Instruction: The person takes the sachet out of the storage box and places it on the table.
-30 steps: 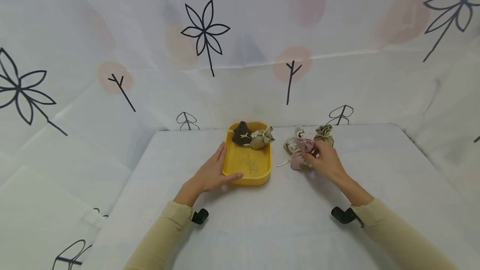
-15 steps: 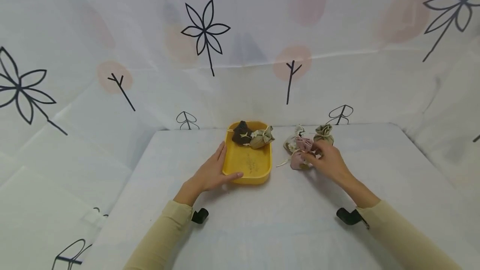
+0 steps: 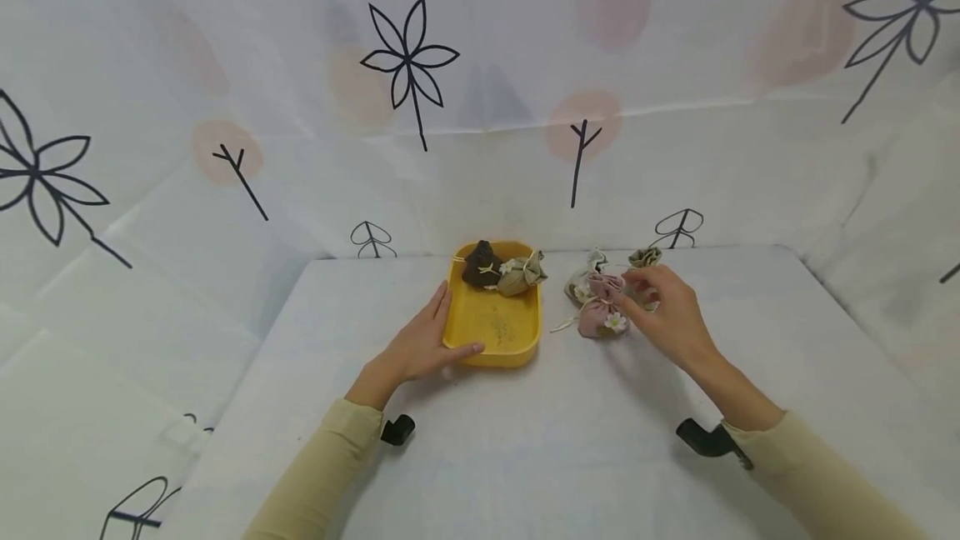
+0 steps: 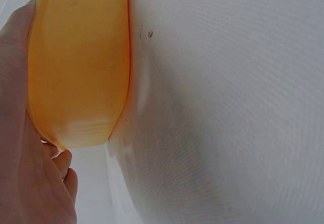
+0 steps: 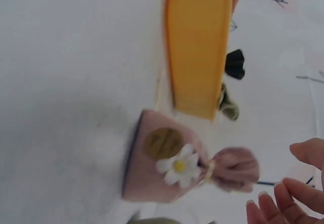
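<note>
Pouch of pale pink cloth (image 3: 592, 322) stands on the white-covered table (image 3: 480, 457) toward the far edge, between the yellow tray (image 3: 492, 327) and the right hand (image 3: 671, 315), by far the nearer of the 2 hands. Its long axis runs near to far, gathered neck toward the far edge, so the grip lies just right of that neck; thumb and fingers are parted and loosely bent, apparently off the cloth in the wrist view. A white petalled flower (image 5: 179, 166) and a brown round tag (image 5: 164, 142) sit on its soft, matte front. Behind it are a greyish pouch (image 3: 578, 286) and an olive pouch (image 3: 645, 257), partly hidden. The left hand (image 3: 416, 348) spreads round the tray's near-left corner, touching its smooth, rounded plastic; 2 pouches (image 3: 482, 267) lie at the tray's far end.
</note>
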Action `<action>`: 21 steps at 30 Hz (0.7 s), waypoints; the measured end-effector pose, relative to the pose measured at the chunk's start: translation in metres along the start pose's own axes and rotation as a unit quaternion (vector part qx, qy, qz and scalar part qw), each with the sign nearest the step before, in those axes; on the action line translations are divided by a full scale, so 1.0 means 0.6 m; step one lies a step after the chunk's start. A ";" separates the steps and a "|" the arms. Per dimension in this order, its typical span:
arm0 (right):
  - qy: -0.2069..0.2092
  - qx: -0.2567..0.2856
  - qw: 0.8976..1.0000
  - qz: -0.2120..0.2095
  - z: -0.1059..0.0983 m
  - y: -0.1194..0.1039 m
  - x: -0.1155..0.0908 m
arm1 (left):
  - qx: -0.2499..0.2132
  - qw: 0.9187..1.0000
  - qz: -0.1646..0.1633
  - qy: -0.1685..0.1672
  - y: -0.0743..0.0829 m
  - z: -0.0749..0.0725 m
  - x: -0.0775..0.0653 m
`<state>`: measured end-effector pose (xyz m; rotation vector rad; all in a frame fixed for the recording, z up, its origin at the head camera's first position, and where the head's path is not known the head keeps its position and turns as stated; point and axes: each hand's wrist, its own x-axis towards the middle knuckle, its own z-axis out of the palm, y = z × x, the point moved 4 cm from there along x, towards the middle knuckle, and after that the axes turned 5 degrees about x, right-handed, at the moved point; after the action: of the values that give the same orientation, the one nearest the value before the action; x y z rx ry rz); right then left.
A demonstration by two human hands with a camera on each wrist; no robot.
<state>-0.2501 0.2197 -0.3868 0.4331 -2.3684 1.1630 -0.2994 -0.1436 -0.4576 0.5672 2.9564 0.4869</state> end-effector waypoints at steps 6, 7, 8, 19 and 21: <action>-0.017 0.030 0.999 -0.019 0.032 -0.036 0.014 | -0.006 1.000 -0.001 0.000 0.001 -0.002 -0.002; -0.028 0.034 0.999 -0.015 0.042 -0.039 0.017 | -0.006 1.000 -0.002 0.000 0.001 -0.002 -0.003; -0.037 0.034 0.999 -0.012 0.051 -0.041 0.021 | -0.008 1.000 -0.003 0.000 0.001 -0.002 -0.003; -0.063 0.058 0.996 0.006 0.164 -0.023 0.069 | -0.002 1.000 0.006 0.004 -0.002 0.000 -0.001; -0.052 0.044 0.998 0.016 0.179 -0.016 0.079 | -0.005 1.000 0.009 0.006 -0.002 0.000 -0.001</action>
<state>-0.3138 0.1242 -0.4128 0.4986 -2.4276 1.2918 -0.2991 -0.1448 -0.4578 0.5915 2.9610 0.5071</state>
